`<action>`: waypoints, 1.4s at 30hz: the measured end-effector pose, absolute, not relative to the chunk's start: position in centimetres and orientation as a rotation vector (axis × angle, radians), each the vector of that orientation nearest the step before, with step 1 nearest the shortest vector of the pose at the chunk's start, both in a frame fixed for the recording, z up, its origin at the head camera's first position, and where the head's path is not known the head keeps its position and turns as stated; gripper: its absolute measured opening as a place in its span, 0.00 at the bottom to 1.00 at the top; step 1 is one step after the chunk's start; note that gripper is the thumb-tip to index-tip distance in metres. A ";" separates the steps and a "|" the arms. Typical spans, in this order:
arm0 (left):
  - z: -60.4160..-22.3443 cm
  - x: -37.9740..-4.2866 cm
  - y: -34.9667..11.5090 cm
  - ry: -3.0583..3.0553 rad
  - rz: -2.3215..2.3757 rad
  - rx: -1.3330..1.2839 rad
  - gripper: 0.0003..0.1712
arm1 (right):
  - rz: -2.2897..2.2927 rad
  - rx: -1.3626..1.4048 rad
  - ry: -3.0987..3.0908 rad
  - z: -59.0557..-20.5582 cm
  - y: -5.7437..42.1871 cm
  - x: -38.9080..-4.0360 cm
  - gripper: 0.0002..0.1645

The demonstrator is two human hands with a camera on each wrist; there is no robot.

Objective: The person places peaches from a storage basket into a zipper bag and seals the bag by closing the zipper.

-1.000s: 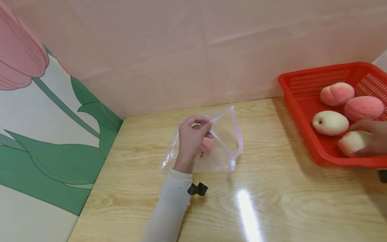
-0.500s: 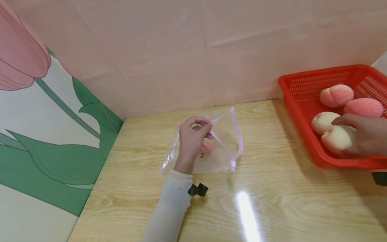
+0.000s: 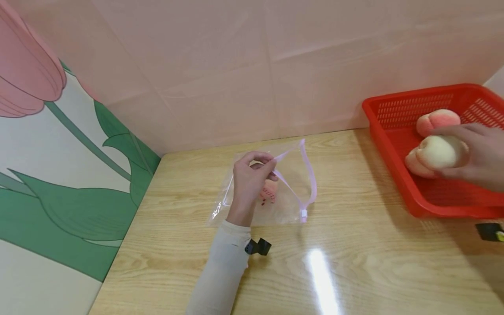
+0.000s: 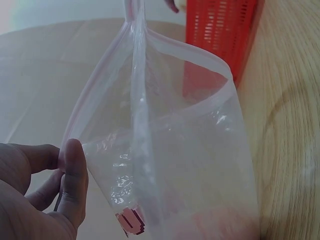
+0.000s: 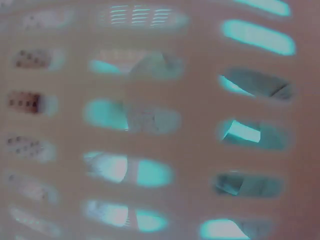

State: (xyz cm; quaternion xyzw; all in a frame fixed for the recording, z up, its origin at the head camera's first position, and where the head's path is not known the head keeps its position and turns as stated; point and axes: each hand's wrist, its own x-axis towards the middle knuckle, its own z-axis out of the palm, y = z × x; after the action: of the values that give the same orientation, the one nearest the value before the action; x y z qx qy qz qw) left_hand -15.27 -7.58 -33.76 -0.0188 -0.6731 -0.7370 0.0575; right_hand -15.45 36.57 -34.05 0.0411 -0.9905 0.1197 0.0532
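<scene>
My left hand (image 3: 252, 179) pinches the purple rim of a clear slider zip bag (image 3: 289, 205) between thumb and fingers. The bag's mouth (image 4: 190, 75) gapes toward the basket in the left wrist view. Something pinkish (image 4: 215, 225) shows through the plastic at its bottom, beside red printing. On the right, my right hand (image 3: 482, 153) grips a pale peach (image 3: 438, 152) with fingers above and thumb below, inside the red basket's outline. A second pale peach (image 3: 415, 166) is partly covered by it, and a pink peach (image 3: 442, 120) lies behind. Another pink peach is hidden by the hand.
The red plastic basket (image 3: 397, 188) stands at the table's right. The wood table (image 3: 354, 262) meets a pink-covered wall (image 3: 236, 78) at the back and a tulip-painted panel (image 3: 110, 210) at left. The right wrist view shows only blurred slots in a reddish surface.
My right hand has taken hold of the pale peach from the basket's near side and lifted it up and leftward, over the other pale one. The left hand and bag stay put.
</scene>
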 end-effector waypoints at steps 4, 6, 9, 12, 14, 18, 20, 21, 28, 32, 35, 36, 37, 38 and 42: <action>-33.7 -15.3 -7.5 -2.040 -2.235 -0.051 0.05 | 0.429 0.180 -3.009 -34.1 36.8 -16.2 0.64; -33.7 -15.3 -7.5 -2.041 -2.236 -0.049 0.05 | 0.486 0.212 -2.983 -34.3 36.8 -16.5 0.60; -33.7 -15.3 -7.5 -2.041 -2.236 -0.053 0.05 | 0.601 0.172 -2.963 -34.5 36.4 -16.4 0.57; -33.7 -15.4 -7.5 -2.036 -2.241 -0.062 0.05 | 0.685 0.117 -2.968 -34.5 36.0 -16.1 0.59; -33.7 -15.4 -7.5 -2.039 -2.243 -0.063 0.05 | 0.709 0.072 -2.976 -34.5 35.8 -15.9 0.64; -33.8 -15.4 -7.5 -2.033 -2.244 -0.068 0.05 | 0.726 0.017 -2.958 -34.4 35.6 -15.8 0.67; -33.8 -15.3 -7.5 -2.034 -2.240 -0.067 0.05 | 0.722 -0.002 -2.946 -34.4 35.5 -15.8 0.66; -33.8 -15.3 -7.4 -2.034 -2.241 -0.067 0.05 | 0.713 -0.010 -2.944 -34.5 35.6 -15.8 0.65; -33.8 -15.2 -7.4 -2.041 -2.246 -0.045 0.06 | 0.673 -0.036 -2.949 -34.6 35.4 -15.7 0.69; -33.9 -15.3 -7.4 -2.047 -2.248 -0.038 0.06 | 0.656 -0.027 -2.949 -34.3 35.0 -15.5 0.70; -33.9 -15.2 -7.4 -2.047 -2.248 -0.041 0.05 | 0.667 -0.010 -2.943 -34.0 34.7 -15.4 0.68; -33.9 -15.2 -7.4 -2.046 -2.248 -0.043 0.06 | 0.669 -0.008 -2.942 -33.9 34.6 -15.4 0.68; -33.9 -15.2 -7.4 -2.044 -2.249 -0.046 0.06 | 0.676 0.000 -2.938 -33.8 34.5 -15.4 0.68; -33.9 -15.2 -7.4 -2.042 -2.252 -0.051 0.06 | 0.677 0.003 -2.938 -33.7 34.3 -15.4 0.68; -33.8 -15.2 -7.4 -2.041 -2.250 -0.069 0.05 | 0.672 0.023 -2.924 -33.6 33.9 -15.3 0.68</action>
State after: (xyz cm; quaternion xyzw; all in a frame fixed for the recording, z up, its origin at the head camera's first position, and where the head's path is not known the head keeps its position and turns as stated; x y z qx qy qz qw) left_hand -15.17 -7.44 -33.80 -0.0226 -0.6707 -0.7396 0.0515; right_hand -15.33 33.92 -33.61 0.0075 -0.9721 0.2234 0.0706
